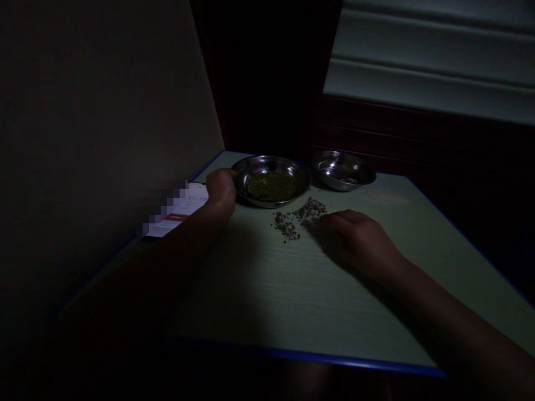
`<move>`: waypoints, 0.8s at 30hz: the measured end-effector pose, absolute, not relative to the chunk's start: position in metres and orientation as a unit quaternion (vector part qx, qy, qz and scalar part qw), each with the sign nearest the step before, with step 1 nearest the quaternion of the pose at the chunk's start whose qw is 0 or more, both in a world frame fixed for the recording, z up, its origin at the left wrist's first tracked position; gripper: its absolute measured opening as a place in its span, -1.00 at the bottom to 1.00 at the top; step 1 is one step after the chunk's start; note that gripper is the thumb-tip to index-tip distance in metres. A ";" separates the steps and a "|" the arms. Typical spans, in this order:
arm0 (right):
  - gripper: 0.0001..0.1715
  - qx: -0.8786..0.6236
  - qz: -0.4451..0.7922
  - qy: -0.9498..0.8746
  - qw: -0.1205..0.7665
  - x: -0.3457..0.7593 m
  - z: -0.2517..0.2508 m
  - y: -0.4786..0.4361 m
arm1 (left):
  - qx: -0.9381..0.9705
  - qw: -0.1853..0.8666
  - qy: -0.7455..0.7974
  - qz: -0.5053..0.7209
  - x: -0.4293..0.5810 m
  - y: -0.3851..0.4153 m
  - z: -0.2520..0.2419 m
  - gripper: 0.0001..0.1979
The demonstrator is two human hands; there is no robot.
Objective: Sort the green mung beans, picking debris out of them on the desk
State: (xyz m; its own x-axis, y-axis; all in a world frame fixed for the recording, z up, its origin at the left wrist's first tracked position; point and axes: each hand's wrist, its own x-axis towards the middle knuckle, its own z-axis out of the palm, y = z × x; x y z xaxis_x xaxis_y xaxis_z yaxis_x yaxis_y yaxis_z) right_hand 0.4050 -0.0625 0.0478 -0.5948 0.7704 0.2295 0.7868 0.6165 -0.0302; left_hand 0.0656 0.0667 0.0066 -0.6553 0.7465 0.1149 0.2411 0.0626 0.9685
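Note:
My left hand [220,189] curls against the left rim of a steel bowl [251,167] that holds a layer of green beans [271,185]. My right hand [359,239] lies on the pale green table [267,289], fingers drawn together and pointing left, fingertips touching a small mixed pile of grains and beans [297,217]. What the fingertips pinch, if anything, is too dark to see. A second steel bowl [343,170] stands right of the first, with a few pale grains inside.
A phone or card with a lit white and red face [179,210] lies at the table's left edge. A wall rises on the left. Dark panelling stands behind the bowls. The table has a blue edge [334,361].

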 end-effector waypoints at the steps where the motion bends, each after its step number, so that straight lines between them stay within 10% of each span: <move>1: -0.43 -0.440 -0.038 -0.891 0.110 0.403 0.048 -0.063 | 0.347 0.226 0.695 0.589 0.067 0.066 0.008 -0.84; 24: -0.34 -0.470 -0.056 -0.876 0.094 0.392 0.047 -0.057 | 0.299 0.257 0.682 0.616 0.072 0.062 0.014 -0.83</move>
